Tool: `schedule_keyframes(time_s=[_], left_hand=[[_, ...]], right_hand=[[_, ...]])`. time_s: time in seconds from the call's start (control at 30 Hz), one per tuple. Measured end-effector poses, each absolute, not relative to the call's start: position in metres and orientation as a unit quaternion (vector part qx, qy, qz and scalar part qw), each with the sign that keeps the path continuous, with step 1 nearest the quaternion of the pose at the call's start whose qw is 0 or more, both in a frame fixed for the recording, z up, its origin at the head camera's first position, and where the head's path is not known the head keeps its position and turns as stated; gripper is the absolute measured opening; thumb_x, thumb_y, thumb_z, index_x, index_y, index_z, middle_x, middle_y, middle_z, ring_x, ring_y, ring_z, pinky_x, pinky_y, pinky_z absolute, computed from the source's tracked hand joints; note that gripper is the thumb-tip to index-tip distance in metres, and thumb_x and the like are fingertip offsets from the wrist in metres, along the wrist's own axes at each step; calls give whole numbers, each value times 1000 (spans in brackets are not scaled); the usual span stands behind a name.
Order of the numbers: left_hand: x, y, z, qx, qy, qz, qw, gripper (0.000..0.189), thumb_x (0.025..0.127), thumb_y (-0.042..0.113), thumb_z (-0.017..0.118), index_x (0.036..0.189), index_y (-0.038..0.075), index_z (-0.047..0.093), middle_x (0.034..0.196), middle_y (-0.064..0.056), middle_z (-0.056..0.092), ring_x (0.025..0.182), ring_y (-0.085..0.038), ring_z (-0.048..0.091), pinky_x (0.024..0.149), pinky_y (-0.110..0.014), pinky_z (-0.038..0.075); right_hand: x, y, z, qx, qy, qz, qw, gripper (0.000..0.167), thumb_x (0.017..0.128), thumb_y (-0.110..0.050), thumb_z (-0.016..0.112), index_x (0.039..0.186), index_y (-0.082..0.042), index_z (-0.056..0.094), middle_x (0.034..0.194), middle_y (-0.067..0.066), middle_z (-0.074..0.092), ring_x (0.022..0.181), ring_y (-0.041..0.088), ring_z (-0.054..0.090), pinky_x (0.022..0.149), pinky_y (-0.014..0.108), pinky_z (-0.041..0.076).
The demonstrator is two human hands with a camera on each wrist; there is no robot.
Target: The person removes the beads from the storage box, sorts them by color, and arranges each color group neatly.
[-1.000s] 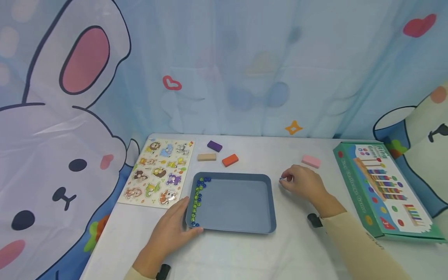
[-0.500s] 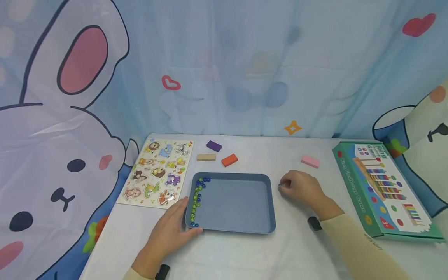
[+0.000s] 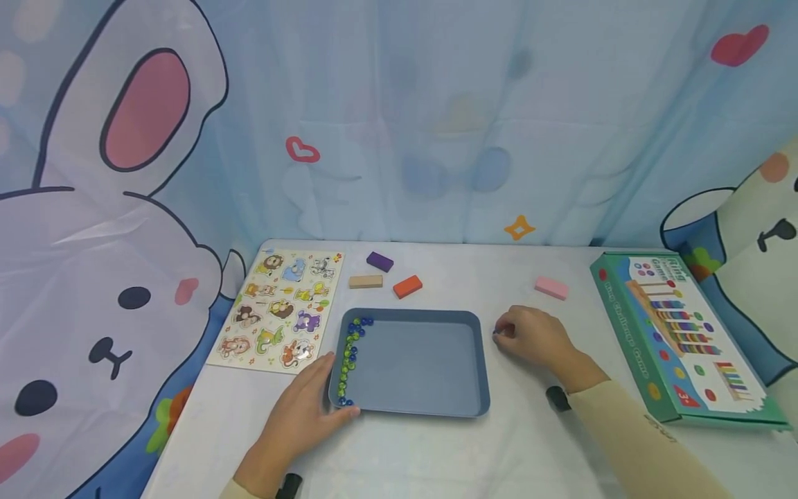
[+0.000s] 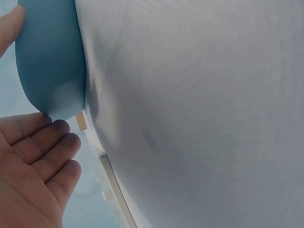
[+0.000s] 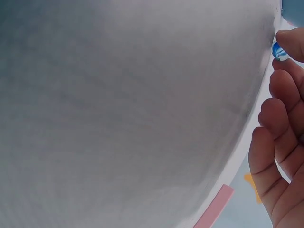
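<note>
1. In your right hand [image 3: 533,335], thumb and forefinger pinch a small round marble of clear and blue swirls [image 5: 279,51], apparently glass. It is just outside the right wall of the grey-blue rectangular tray [image 3: 418,360]; you cannot tell whether it touches the white cloth [image 3: 436,450].
2. Expect it to be light, hard, smooth and slippery; it should not give when squeezed. Take it across its widest part with your finger pads, since an off-centre pinch could shoot it out.
3. The green and blue marbles [image 3: 343,378] along the tray's left side would likely roll if jolted.
4. Your left hand [image 3: 302,402], fingers nearly straight, rests against the tray's near-left corner. The tray looks stiff and light; steady it by the rim.
5. Your hands are well apart.
</note>
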State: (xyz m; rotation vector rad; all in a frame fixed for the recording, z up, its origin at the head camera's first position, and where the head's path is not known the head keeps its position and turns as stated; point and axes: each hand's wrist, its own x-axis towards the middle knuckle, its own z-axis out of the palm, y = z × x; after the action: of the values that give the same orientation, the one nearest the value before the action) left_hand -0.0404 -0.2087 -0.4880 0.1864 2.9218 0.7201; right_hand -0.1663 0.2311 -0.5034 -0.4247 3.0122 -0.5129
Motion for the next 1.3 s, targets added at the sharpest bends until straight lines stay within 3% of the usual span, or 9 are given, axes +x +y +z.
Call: schedule_keyframes(time_s=[0.37,0.63,0.93,1.3], left_hand=[[-40,-209,-488,60,967,239,68,115,77,67,84,165,13,33,169,-9,38,157,-33,37,129,-54,33],[-40,-210,-490,65,968,236,64,115,77,68,83,165,14,32,170,-9,37,157,-32,37,129,-53,33],[-40,-210,-492,65,968,233,64,115,77,69,82,165,14,32,169,-8,38,157,-31,37,129,-53,33],[-40,-209,-492,66,969,233,58,114,77,68,83,165,13,33,168,-9,39,156,-31,39,129,-52,35]], right_hand=[[-163,231,-498,-126,975,-185,9,19,84,-29,83,98,-16,81,80,-6,66,74,11,57,63,28,49],[-162,231,-480,-128,969,-203,-49,20,87,-30,81,100,-15,81,84,-1,67,73,13,56,56,25,44],[-168,210,-461,-189,950,-205,-141,19,83,-26,86,97,-14,82,81,-2,69,69,11,56,53,21,44],[-178,145,-441,-222,946,-192,-135,21,86,-32,84,102,-18,82,86,-5,69,74,11,59,58,23,49]])
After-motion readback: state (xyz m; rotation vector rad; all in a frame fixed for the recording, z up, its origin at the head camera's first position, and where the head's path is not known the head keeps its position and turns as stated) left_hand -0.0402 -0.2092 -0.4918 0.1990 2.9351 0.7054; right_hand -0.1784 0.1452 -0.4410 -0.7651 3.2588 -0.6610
